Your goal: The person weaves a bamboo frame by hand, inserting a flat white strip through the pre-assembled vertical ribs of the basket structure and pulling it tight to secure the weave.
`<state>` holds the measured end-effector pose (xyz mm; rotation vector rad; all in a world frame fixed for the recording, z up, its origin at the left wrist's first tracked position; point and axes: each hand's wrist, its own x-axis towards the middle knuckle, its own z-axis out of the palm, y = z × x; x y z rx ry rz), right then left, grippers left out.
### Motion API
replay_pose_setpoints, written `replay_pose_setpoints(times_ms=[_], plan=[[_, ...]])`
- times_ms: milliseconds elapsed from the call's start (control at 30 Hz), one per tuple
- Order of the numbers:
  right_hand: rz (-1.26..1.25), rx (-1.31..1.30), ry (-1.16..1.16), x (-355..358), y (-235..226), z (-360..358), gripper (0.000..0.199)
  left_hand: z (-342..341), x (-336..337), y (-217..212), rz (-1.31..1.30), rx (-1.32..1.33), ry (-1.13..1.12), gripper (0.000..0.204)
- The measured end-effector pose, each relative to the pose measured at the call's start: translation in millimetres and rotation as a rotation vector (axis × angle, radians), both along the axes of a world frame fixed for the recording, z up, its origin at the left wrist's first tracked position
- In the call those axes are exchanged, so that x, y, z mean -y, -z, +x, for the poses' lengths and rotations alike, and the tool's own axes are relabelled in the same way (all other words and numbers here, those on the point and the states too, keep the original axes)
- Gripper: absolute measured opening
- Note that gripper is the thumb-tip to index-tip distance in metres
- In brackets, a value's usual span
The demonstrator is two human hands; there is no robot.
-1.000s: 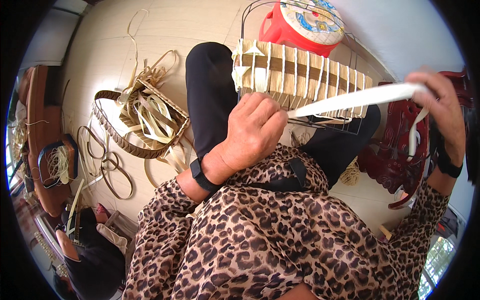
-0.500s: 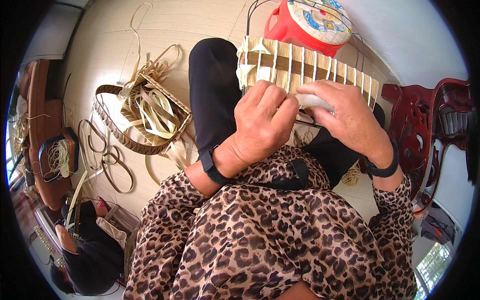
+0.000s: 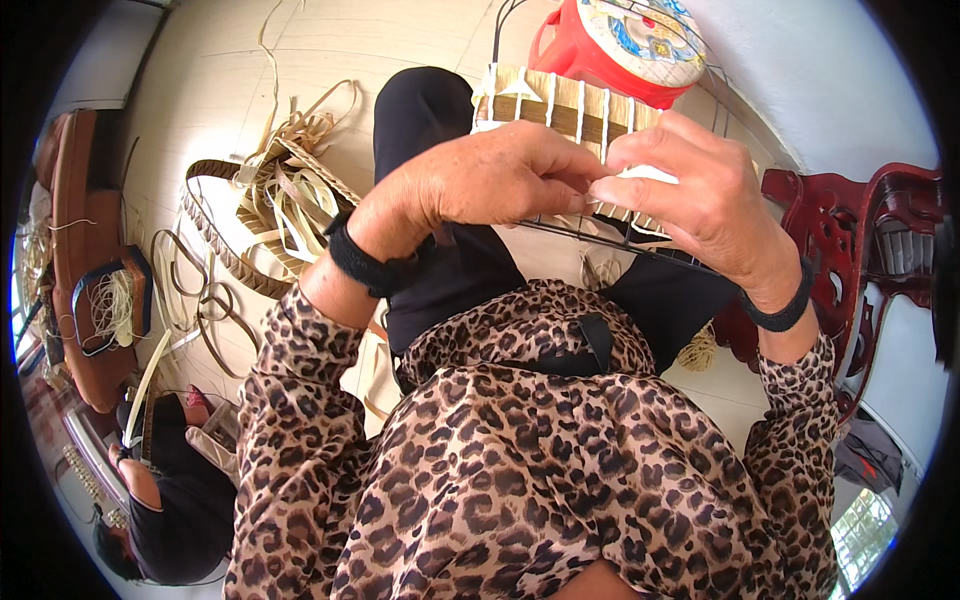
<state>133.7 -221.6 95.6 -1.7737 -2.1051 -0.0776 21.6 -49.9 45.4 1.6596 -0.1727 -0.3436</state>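
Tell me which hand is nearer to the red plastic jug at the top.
Right. The right hand works at the woven panel just below the red jug, almost under its base. The left hand meets it fingertip to fingertip but sits farther left and away from the jug.

Red tub (image 3: pixel 622 48), carved chair (image 3: pixel 858 235)

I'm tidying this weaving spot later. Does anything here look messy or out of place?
Loose pale strips lie tangled on the floor beside a woven band. The left hand and right hand work neatly on the wire-framed weave.
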Motion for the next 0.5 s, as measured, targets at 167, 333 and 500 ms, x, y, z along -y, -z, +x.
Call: replay_pose_setpoints(times_ms=[167,333,500], plan=[[-0.038,-0.088,0.033,5,-12,-8,0.025,11,-7,-10,0.032,-0.126,0.139,0.020],[-0.185,-0.420,0.159,22,-5,15,0.025,2,3,-15,0.064,-0.203,-0.027,0.013],[-0.027,-0.292,0.286,15,16,21,0.024,-15,17,-10,-0.290,-0.275,-0.374,0.013]])
